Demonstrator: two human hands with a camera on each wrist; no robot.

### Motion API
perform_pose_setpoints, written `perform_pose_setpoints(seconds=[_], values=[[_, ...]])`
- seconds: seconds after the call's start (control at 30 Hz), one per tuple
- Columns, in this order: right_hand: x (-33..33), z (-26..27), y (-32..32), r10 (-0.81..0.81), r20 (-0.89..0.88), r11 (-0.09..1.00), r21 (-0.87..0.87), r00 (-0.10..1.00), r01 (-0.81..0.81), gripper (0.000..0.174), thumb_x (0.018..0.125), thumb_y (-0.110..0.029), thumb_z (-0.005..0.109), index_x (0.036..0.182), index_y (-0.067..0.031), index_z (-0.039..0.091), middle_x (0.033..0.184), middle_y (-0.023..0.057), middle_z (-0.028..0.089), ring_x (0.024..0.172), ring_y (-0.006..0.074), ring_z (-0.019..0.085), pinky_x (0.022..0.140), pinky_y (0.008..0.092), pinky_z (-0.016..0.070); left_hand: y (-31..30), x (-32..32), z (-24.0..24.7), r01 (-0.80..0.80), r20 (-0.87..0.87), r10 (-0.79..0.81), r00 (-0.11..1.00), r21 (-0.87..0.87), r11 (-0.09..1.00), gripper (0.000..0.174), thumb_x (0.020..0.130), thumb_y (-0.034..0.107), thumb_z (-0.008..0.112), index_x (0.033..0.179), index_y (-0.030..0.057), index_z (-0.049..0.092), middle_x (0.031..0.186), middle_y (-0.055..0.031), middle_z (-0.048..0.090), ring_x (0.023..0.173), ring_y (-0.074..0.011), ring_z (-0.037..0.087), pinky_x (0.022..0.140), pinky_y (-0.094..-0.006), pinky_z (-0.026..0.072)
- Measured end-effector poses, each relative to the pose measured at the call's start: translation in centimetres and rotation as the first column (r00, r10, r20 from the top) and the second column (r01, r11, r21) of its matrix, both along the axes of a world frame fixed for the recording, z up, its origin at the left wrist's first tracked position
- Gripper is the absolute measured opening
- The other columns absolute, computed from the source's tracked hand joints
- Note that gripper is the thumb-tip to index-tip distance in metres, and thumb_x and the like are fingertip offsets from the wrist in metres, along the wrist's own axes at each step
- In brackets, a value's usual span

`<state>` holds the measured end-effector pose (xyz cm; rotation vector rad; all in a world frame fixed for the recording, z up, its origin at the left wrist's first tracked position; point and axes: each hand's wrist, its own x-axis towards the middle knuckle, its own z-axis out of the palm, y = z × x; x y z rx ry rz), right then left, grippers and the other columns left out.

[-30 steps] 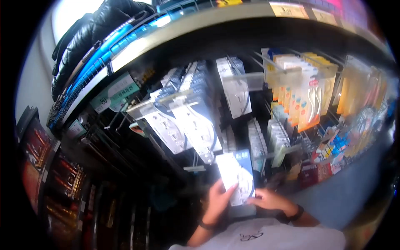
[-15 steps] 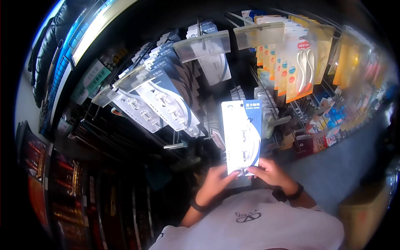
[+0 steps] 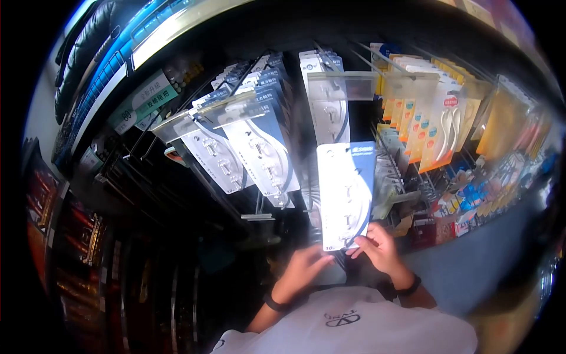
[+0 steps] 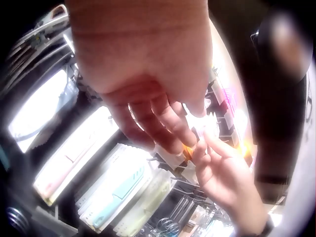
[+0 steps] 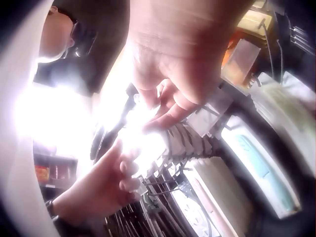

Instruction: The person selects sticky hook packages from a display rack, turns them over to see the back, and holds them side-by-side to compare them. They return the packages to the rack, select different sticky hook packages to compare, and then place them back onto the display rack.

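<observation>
Apparently for viewing, the right hand (image 3: 380,251) pinches the hook pack (image 3: 346,192) near its lower-right corner, left hand (image 3: 303,269) slack nearby; the next move likely needs steadiness.

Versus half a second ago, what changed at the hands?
Left hand appears to have let go of the sticky-hook pack, its thumb now just below the lower-left corner. Unchanged: right hand still pinches the lower-right corner; spoon packs still hang.
</observation>
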<state>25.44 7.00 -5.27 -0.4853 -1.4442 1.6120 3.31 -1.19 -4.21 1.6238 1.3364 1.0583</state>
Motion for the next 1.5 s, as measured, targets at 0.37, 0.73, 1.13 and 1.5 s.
perform_pose_setpoints(seconds=[0.37, 0.73, 1.13, 1.5], values=[[-1.4, 5.6, 4.6, -0.182, 0.038, 0.966, 0.192, 0.983, 0.172, 0.022, 0.1, -0.01, 0.056, 0.116, 0.0049, 0.051, 0.094, 0.0125, 0.068, 0.073, 0.0161, 0.069, 0.059, 0.0252, 0.0537, -1.0, -2.1, -2.5, -0.08, 0.123, 0.087, 0.989, -0.057, 0.995, 0.021, 0.099, 0.012, 0.058, 0.115, 0.0011, 0.066, 0.085, -0.005, 0.071, 0.08, -0.009, 0.065, 0.074, -0.023, 0.051], [-2.0, 7.6, 5.8, -0.187, 0.035, 0.966, 0.189, 0.982, 0.177, 0.031, 0.1, -0.012, 0.057, 0.125, 0.0049, 0.051, 0.099, 0.0122, 0.069, 0.072, 0.0149, 0.069, 0.059, 0.0247, 0.0539, -1.2, -2.3, -2.6, -0.108, 0.187, 0.121, 0.975, -0.076, 0.991, 0.02, 0.099, 0.012, 0.059, 0.116, 0.001, 0.064, 0.084, -0.0045, 0.07, 0.076, -0.0086, 0.064, 0.071, -0.0238, 0.0517], [-4.5, 8.3, 10.7, -0.127, 0.024, 0.982, 0.142, 0.992, 0.122, 0.032, 0.102, -0.018, 0.054, 0.126, 0.0024, 0.049, 0.101, 0.0148, 0.068, 0.072, 0.0162, 0.067, 0.06, 0.026, 0.0557, -1.4, -1.8, -1.9, -0.088, 0.156, 0.094, 0.983, -0.042, 0.995, 0.021, 0.099, 0.011, 0.058, 0.117, 0.0011, 0.063, 0.085, -0.0043, 0.07, 0.078, -0.0085, 0.064, 0.072, -0.0236, 0.0518], [-7.0, 10.2, 15.5, -0.198, 0.143, 0.972, 0.156, 0.97, 0.175, 0.029, 0.101, -0.017, 0.054, 0.118, 0.0049, 0.049, 0.097, 0.0176, 0.067, 0.072, 0.0208, 0.071, 0.062, 0.0293, 0.0585, -3.0, -2.4, -1.7, -0.137, 0.172, 0.14, 0.975, -0.031, 0.99, 0.022, 0.1, 0.014, 0.058, 0.117, 0.0011, 0.063, 0.084, -0.0041, 0.069, 0.079, -0.0092, 0.064, 0.074, -0.0242, 0.0519]])
